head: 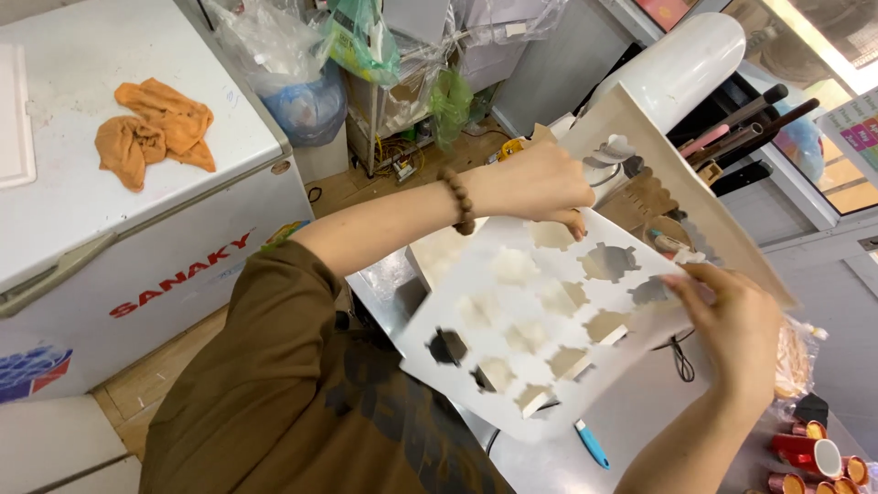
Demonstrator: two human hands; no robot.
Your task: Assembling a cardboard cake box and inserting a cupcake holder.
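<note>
Above the grey worktop (631,421), beside the white chest freezer (137,183), I held the white cut-out card insert (540,320) tilted in mid-air, left hand (540,183) pinching its far edge, right hand (732,320) gripping its near-right edge, to keep it flat.

Brown tee, beaded bracelet, bare hands

The person wears a dark olive-brown short-sleeved shirt (274,402) with a faded dark print, lower left of the frame, and a brown wooden bead bracelet (460,201) on the left wrist; forearms uncovered.
</note>
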